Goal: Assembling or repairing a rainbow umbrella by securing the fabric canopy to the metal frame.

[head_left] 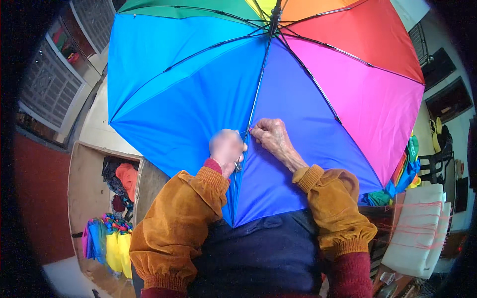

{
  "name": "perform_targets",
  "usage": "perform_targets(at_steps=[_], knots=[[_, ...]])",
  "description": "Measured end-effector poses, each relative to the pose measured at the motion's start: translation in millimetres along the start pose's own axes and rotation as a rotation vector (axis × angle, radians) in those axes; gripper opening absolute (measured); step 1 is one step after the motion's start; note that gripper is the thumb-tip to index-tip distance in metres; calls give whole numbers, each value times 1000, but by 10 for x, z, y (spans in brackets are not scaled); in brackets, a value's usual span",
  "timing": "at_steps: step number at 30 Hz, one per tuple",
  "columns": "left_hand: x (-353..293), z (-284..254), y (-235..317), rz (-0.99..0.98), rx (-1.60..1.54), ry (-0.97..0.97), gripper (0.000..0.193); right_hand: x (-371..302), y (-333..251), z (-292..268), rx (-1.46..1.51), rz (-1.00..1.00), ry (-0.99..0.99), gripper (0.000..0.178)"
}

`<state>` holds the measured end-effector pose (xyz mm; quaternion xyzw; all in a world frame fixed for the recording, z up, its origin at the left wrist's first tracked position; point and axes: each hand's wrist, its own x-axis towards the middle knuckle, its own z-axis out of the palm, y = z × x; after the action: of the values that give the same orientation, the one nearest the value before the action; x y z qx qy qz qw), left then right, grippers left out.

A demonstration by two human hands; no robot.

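Observation:
An open umbrella (298, 94) with panels in rainbow colours spreads in front of me, its inner side and black ribs showing. My left hand (227, 147), partly blurred, is closed at the rib (255, 97) between the blue and violet panels, gripping the umbrella there. A small shiny metal piece (237, 167) shows just below its fingers; its kind is unclear. On the other side of that rib, my right hand (272, 135) pinches close to it over the violet panel. A tiny pinkish bit shows at its fingertips, too small to name.
To the left, a wooden box (82, 193) holds dark and coral cloth, with folded multicoloured fabric (109, 243) at its near end. At right are more rainbow fabric (405, 164) and a white block (415, 228) wound with red threads. The black umbrella hub (275, 22) stands at the far side.

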<state>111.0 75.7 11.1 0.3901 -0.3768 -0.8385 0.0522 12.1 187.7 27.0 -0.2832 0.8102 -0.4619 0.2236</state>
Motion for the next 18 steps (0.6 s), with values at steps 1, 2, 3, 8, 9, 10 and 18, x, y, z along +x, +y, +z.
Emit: perform_targets(at_steps=[1, 2, 3, 8, 9, 10, 18], knots=[[1, -10, 3, -5, -10, -20, 13, 2, 5, 0, 1, 2, -2, 18], [3, -19, 9, -8, -20, -40, 13, 5, 9, 0, 2, 4, -3, 18], [4, -28, 15, -8, -25, -54, 14, 9, 11, -1, 3, 5, -3, 18], [18, -53, 30, -6, -17, -126, 15, 23, 18, -6, -10, 9, -7, 18], [25, -54, 37, -4, -9, -158, 14, 25, 24, -5, -20, 4, -4, 18], [30, -57, 43, -2, -1, -192, 13, 27, 30, 1, -31, -2, 0, 18], [23, -7, 69, -19, 60, -170, 15, 35, 36, 24, 25, 11, 5, 17]])
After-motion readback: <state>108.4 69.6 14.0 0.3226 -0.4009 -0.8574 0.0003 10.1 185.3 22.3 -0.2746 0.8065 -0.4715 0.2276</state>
